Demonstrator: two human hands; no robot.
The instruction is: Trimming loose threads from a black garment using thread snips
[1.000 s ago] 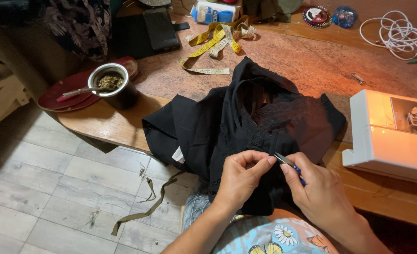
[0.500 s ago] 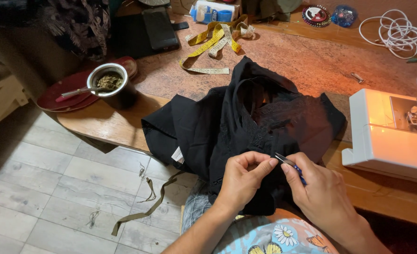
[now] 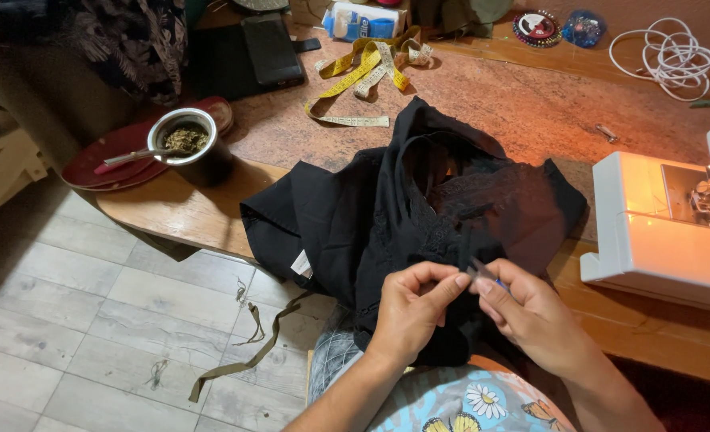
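A black garment (image 3: pixel 387 216) lies heaped over the near edge of the wooden table (image 3: pixel 171 212), part of it hanging down toward the person's lap. The left hand (image 3: pixel 409 310) pinches a fold of the cloth between thumb and fingertips, and the right hand (image 3: pixel 535 320) meets it there, holding a small slim tool (image 3: pixel 483 272) whose tip touches the fabric. A white sewing machine (image 3: pixel 667 232) stands just to the right, lit warmly. Farther back, a yellow measuring tape (image 3: pixel 360 76) curls on the tabletop, a metal cup (image 3: pixel 185 144) with a spoon rests on a red plate (image 3: pixel 99 160), and a white cord (image 3: pixel 667 56) lies coiled.
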